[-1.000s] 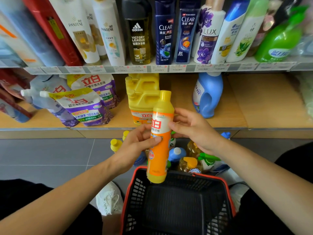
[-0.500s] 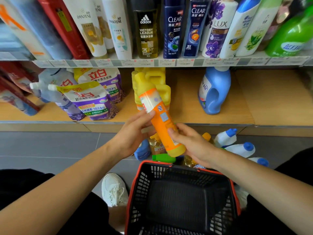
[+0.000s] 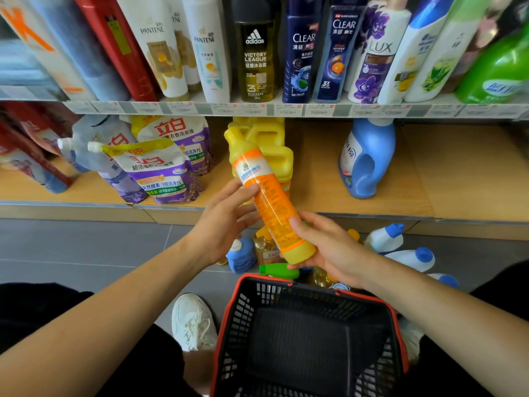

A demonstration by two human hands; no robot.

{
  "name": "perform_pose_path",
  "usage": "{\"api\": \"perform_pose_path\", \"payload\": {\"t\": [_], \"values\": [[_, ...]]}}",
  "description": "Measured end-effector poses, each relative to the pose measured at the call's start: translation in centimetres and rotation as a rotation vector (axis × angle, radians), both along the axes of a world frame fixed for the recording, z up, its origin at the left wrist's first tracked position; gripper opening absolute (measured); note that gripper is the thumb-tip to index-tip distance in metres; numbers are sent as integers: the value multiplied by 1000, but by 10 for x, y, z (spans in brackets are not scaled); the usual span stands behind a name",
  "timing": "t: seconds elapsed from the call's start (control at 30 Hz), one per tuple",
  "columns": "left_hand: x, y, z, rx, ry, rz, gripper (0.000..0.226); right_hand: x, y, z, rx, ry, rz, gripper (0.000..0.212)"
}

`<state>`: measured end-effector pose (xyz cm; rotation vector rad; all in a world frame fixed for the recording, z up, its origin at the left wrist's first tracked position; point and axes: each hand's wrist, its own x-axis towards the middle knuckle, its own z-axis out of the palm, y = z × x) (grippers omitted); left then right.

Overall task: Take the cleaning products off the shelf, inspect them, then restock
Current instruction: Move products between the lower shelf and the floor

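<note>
An orange and yellow dish-soap bottle (image 3: 267, 196) is tilted with its cap toward the upper left, held in front of the lower shelf (image 3: 458, 179). My left hand (image 3: 223, 222) holds its upper half, thumb and fingers around the label. My right hand (image 3: 326, 245) grips its base from the right. Behind it on the shelf stand yellow jugs (image 3: 274, 144). Several bottles lie on the floor below my hands: blue-capped white ones (image 3: 406, 253), a small blue one (image 3: 242, 255) and a green-capped one (image 3: 279, 270).
A black basket with a red rim (image 3: 306, 339) sits on the floor between my knees. Purple refill pouches (image 3: 160, 170) lean at shelf left; a blue detergent bottle (image 3: 366, 159) stands at right. Shampoo bottles (image 3: 254, 53) fill the upper shelf. A white shoe (image 3: 193, 322) is beside the basket.
The bottle went from upright over the basket to tilted with its cap up-left, nearer the shelf. My right hand slid down to its base and the back label now faces me.
</note>
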<state>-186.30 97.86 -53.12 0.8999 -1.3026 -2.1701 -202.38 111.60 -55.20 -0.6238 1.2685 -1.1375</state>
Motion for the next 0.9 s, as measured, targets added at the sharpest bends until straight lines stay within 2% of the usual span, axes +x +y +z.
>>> {"api": "perform_pose_path", "payload": {"t": [0.13, 0.2, 0.27, 0.33, 0.4, 0.5, 0.6, 0.73, 0.9], "values": [[-2, 5, -1, -59, -50, -38, 53, 3, 2, -3, -32, 317, 10, 63], [-2, 6, -1, -61, -29, -34, 60, 4, 2, -3, -22, 290, 76, 63], [-2, 5, 0, 7, 14, -15, 58, 3, 2, -1, -9, 156, 124, 58], [-2, 2, 2, 102, 50, 30, 52, 1, 0, 1, -30, 123, 151, 61], [-3, 0, 2, 110, 54, 54, 45, 0, 0, 2, -45, 219, 169, 73], [-3, 0, 4, -39, -30, 23, 47, 2, 3, 2, -55, 400, 143, 87], [-2, 0, 3, -91, -33, 28, 48, 3, 3, -1, -56, 410, 142, 91], [0, -2, 3, -69, -10, 46, 46, 4, 0, -3, -52, 265, 110, 83], [-2, -6, 5, -68, -2, 115, 51, 0, 1, 0, -82, 574, -7, 71]]}}
